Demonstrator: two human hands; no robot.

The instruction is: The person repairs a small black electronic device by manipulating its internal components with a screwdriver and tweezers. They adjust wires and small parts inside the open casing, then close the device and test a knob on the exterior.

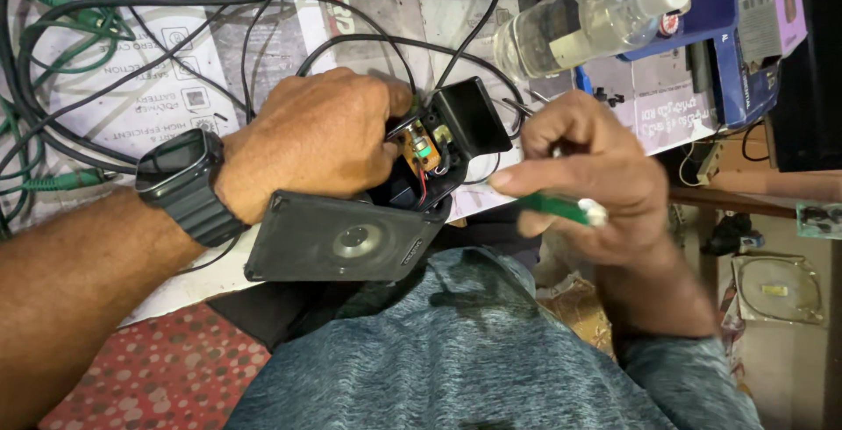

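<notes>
A grey-sleeved knee (474, 351) fills the foreground. Just above it, an opened black speaker (351, 237) is steadied by the left hand (320, 136), fingers curled inside. A green-handled tool (557, 206) is pinched in the right hand (605, 176), its long axis pointing towards ten o'clock at the small circuit board (421, 149).

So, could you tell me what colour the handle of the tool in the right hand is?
The handle is green with a white end, held in the right hand; seen in the head view.
</notes>
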